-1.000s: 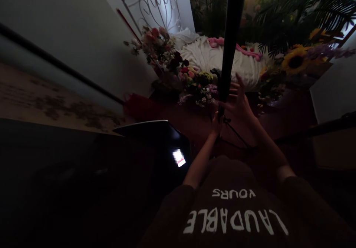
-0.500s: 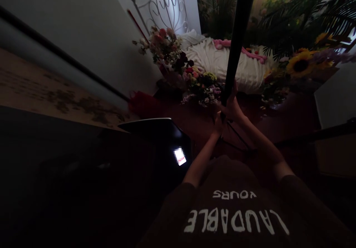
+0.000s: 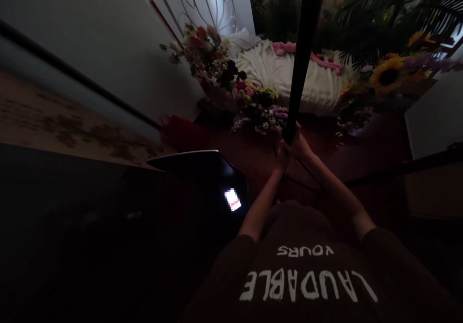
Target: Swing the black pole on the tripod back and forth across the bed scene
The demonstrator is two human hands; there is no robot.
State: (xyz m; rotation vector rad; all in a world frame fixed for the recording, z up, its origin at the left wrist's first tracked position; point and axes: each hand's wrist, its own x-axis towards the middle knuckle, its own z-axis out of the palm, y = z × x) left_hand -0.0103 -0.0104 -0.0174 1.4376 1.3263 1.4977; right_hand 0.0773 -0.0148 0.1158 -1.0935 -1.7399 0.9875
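A dark pole (image 3: 303, 57) rises from the middle of the view to the top edge, with thin dark legs spreading at its foot. My left hand (image 3: 283, 156) is closed around its lower part. Just above and to the right, my right hand (image 3: 298, 142) also grips the pole, its fingers wrapped round it. Both hands are close together, and the dim light hides most of the fingers.
Flower bunches (image 3: 253, 93) stand before a bed with a cream cover (image 3: 318, 86). Sunflowers (image 3: 388, 76) are at the right. A dark panel (image 3: 202, 168) with a bright patch lies left of my arms. Another dark pole (image 3: 79, 77) crosses the left side.
My right hand has closed round the pole, its fingers extended along it before. The view has shifted slightly, moving the bed and flowers up and left.
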